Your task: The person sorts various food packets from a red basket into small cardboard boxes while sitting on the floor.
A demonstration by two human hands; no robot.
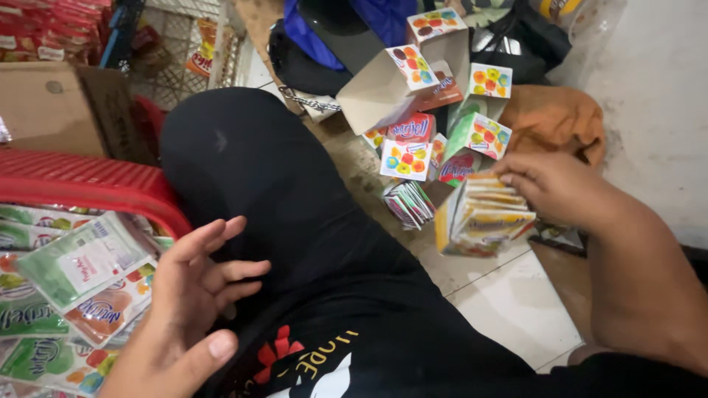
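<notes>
My right hand (557,188) rests fingertips-down on the top edges of the sachets standing in an open carton (483,217) on the tiled floor (509,302), just right of my black-trousered knee (295,199). The fingers are curled and pressed onto the sachet edges; I cannot tell whether any single sachet is pinched. My left hand (188,309) is spread open, palm up, holding nothing, beside the red basket (96,184) of loose green and orange sachets (81,287).

A small bundle of sachets (408,203) lies on the floor left of the carton. Empty printed boxes (435,110) are heaped beyond it.

To do this well, I judge: press the sachet edges level and keep the carton steady so the row stays upright.
</notes>
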